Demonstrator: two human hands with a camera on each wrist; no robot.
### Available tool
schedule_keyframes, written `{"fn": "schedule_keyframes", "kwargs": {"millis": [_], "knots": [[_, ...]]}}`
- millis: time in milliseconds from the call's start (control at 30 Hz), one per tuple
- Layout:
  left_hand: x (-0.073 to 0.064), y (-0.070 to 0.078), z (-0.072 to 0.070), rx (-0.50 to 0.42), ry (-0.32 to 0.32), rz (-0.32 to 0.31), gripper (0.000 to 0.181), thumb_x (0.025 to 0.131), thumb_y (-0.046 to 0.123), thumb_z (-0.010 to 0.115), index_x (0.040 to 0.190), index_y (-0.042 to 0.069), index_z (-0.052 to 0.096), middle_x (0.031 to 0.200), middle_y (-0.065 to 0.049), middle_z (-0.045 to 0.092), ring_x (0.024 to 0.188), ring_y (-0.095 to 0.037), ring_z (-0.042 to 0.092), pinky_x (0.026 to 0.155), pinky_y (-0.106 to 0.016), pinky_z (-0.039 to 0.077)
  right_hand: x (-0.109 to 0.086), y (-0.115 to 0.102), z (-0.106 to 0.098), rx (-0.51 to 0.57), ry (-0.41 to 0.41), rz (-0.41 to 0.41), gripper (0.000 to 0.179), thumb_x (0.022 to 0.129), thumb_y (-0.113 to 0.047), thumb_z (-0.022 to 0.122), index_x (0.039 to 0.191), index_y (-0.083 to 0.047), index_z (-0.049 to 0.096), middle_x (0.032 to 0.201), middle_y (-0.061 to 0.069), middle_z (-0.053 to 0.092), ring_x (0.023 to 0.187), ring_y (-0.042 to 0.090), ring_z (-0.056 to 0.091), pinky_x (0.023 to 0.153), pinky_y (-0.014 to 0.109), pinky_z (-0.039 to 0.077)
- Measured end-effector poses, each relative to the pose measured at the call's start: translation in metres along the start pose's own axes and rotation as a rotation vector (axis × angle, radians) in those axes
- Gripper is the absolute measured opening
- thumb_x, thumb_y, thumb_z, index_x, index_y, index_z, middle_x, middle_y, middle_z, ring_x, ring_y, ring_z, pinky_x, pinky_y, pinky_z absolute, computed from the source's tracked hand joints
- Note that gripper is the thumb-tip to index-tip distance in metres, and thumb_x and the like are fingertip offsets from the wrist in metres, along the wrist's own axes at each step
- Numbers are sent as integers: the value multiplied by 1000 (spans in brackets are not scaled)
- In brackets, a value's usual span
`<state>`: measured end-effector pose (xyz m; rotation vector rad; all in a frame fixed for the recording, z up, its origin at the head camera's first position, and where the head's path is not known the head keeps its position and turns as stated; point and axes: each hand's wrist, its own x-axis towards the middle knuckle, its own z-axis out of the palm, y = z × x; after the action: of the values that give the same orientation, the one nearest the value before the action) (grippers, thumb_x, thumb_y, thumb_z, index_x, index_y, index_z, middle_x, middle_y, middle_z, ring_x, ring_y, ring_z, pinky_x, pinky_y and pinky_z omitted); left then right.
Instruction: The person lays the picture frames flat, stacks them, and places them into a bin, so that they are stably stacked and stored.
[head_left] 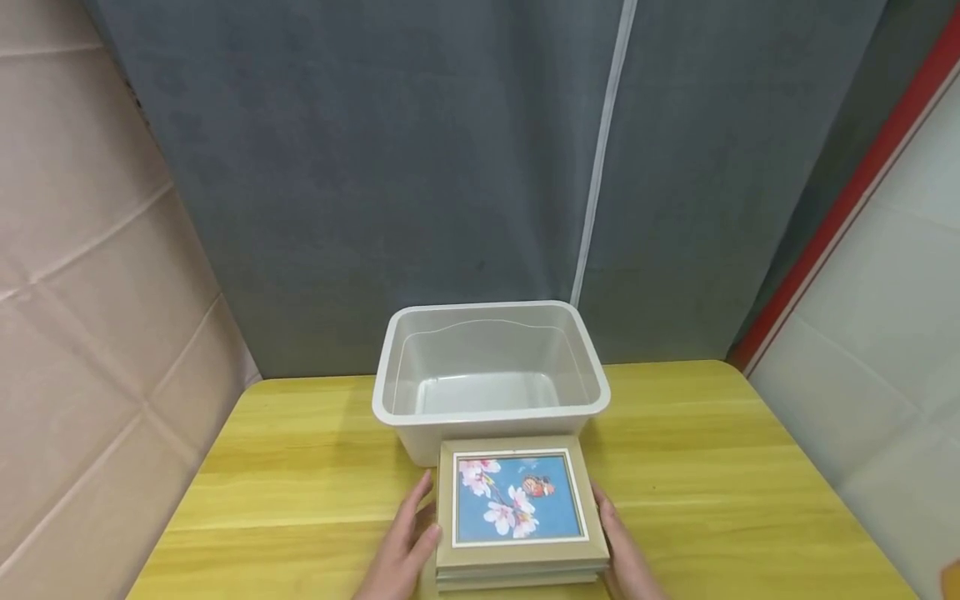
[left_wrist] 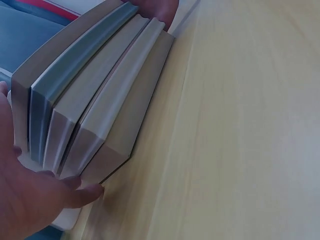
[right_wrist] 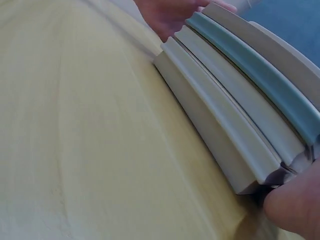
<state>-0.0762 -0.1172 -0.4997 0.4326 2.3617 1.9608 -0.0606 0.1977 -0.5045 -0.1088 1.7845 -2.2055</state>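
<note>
A stack of several picture frames (head_left: pixel 521 558) lies on the table near its front edge. The top picture frame (head_left: pixel 446 500) is beige with a white inner border, around a picture of pink blossoms and a butterfly on blue. One frame lower in the stack is blue-green (left_wrist: pixel 42 100); the others look beige or cream. My left hand (head_left: pixel 401 546) is at the stack's left side, its thumb and fingers spread along the edges. On the right side my right hand (head_left: pixel 626 550) lies against the edges, its fingers partly hidden by the stack.
A light grey plastic bin (head_left: pixel 491 414), with nothing visible inside, stands directly behind the stack. The yellow wood-grain table (head_left: pixel 697 467) extends to both sides. A dark grey curtain (head_left: pixel 360 167) hangs behind it, with pale coverings at left and right.
</note>
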Motion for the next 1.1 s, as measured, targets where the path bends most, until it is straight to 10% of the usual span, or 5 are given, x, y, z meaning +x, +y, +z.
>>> {"fn": "schedule_keyframes", "kwargs": {"millis": [200, 467, 1100], "knots": [[2, -2, 4, 38, 22, 25, 64, 101, 4, 55, 161, 8, 30, 158, -26, 33, 130, -53, 45, 93, -43, 55, 3, 9, -3, 163, -93, -110, 66, 111, -46, 10, 157, -12, -23, 159, 25, -33, 128, -12, 40, 106, 20, 37], [3, -2, 8, 97, 49, 38, 67, 101, 7, 58, 162, 16, 31, 159, -22, 34, 130, -52, 48, 98, -54, 52, 4, 7, 6, 81, 9, -102, 66, 112, -42, 16, 160, -13, -18, 164, 17, -28, 147, 45, -20, 115, 62, -5], [0, -3, 14, -26, 75, 66, 65, 101, 5, 54, 161, 11, 31, 160, -28, 29, 134, -53, 39, 108, -45, 43, -2, 17, 17, 188, -2, -133, 61, 112, -42, 19, 162, -31, -12, 163, 8, -33, 144, 39, -32, 109, 68, -20]]}}
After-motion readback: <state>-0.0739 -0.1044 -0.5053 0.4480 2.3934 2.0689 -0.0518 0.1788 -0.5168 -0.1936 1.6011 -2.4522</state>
